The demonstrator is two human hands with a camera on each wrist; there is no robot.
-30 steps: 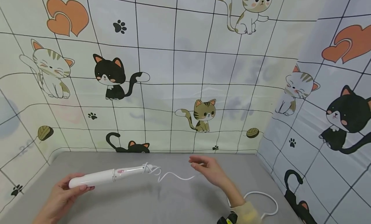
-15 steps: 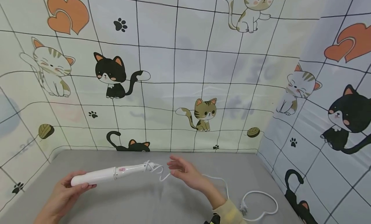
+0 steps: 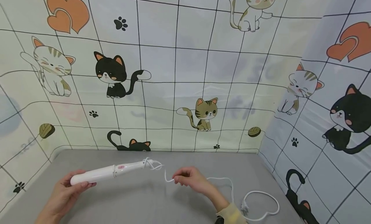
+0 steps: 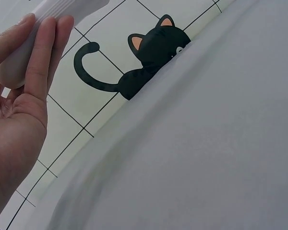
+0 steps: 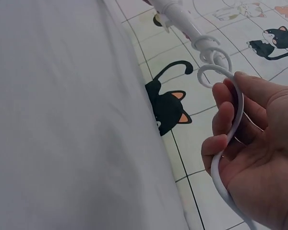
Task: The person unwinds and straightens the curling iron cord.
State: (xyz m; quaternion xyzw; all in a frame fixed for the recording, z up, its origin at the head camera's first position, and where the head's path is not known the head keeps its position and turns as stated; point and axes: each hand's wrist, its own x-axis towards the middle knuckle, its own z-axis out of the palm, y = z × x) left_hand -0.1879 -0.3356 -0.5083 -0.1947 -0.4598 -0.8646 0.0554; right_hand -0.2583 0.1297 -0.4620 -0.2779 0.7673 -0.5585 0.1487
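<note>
A white wand-shaped electric appliance [image 3: 107, 174] with a pink marking is held up over the grey surface, tilted slightly up to the right. My left hand [image 3: 62, 193] grips its thick rounded end, fingers and thumb on either side; the left wrist view shows this end [image 4: 24, 60] too. White power cord [image 3: 167, 180] leaves the thin end, where some loops of it are wound. Thumb and fingers of my right hand [image 3: 192, 180] pinch this cord a short way from the appliance. In the right wrist view the cord [image 5: 218, 177] runs across the palm under the curled fingers.
Beyond my right hand the cord curves over the grey surface [image 3: 139, 204] to a loop and a white plug [image 3: 244, 206] near the right sleeve [image 3: 232, 214]. Hanging cloth [image 3: 156, 105] printed with cats and grid lines encloses the back and sides.
My right hand has moved left toward the appliance, and its open fingers have closed on the cord. The left hand stays about where it was with the appliance.
</note>
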